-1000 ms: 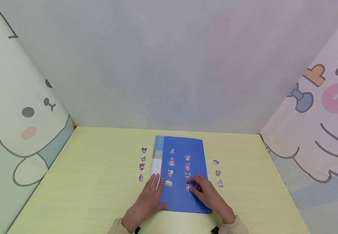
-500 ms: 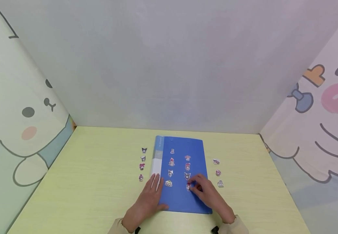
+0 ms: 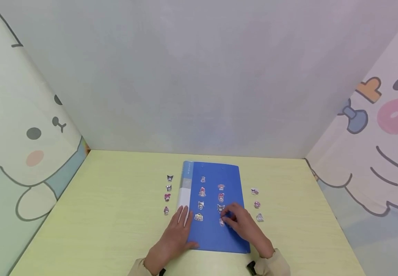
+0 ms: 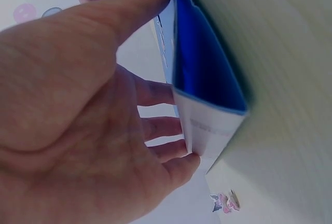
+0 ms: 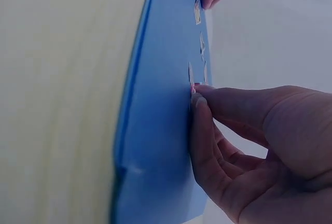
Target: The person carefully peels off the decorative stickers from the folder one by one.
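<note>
A blue folder [image 3: 209, 239] lies on the table with small cartoon stickers on its cover in two columns. My left hand [image 3: 174, 237] rests on its white-and-grey spine edge, fingers extended and thumb spread at the lower edge. In the left wrist view, the fingers of the left hand [image 4: 88, 110] lie over the spine [image 4: 207, 130]. At the bottom of the right column, my right hand [image 3: 245, 226] pinches a small pink-and-white sticker [image 3: 221, 222] between thumb and index finger. The right wrist view shows this sticker [image 5: 191, 76] standing edge-on at the fingertips, partly hidden.
Several loose stickers [image 3: 167, 197] line up left of the folder, and three more stickers [image 3: 257, 204] lie to its right. The pale yellow table [image 3: 116, 214] meets a grey back wall [image 3: 199, 96], with cartoon-printed side panels.
My right hand has shifted slightly upward at the bottom sticker of the right column. The left hand stays in place on the folder.
</note>
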The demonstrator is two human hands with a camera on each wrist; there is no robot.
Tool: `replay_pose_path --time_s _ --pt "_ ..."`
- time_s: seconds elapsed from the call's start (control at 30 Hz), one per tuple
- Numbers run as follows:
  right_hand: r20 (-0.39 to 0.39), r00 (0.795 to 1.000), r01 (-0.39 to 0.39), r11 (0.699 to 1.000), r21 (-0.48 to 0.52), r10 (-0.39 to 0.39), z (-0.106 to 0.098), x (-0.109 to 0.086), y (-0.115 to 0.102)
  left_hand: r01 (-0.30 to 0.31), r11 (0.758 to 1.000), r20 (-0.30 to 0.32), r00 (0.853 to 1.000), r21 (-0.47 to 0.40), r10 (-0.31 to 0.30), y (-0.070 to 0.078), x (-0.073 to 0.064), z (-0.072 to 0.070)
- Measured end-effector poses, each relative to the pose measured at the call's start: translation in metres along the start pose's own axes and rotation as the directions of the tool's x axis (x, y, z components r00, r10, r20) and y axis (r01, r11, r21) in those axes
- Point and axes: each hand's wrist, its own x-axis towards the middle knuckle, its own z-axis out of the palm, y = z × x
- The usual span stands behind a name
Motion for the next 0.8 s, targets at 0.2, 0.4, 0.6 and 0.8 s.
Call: replay_pose_path --time_s 0.2,0.4,0.6,0.8 --pt "-0.002 1.000 0.012 1.000 -0.006 -0.012 0.0013 0.0001 0.0001 -0.002 1.000 0.000 1.000 0.000 0.002 0.0000 -0.0010 -0.0010" --pt "0.014 0.999 0.033 0.999 0.028 -0.033 0.0000 -0.0015 0.0024 0.008 0.999 0.020 1.000 -0.034 -0.007 0.0007 -0.0013 -0.0008" --pt "0.076 0.996 0.028 0.994 0.107 -0.036 -0.0033 -0.0018 0.0057 -0.007 1.000 -0.002 1.000 0.007 0.007 -0.0007 -0.0008 0.0018" --pt "0.114 0.993 0.011 0.991 0.133 -0.026 -0.0055 -0.0009 0.0066 -0.014 1.000 -0.015 1.000 0.024 0.014 -0.0012 -0.0008 0.0017"
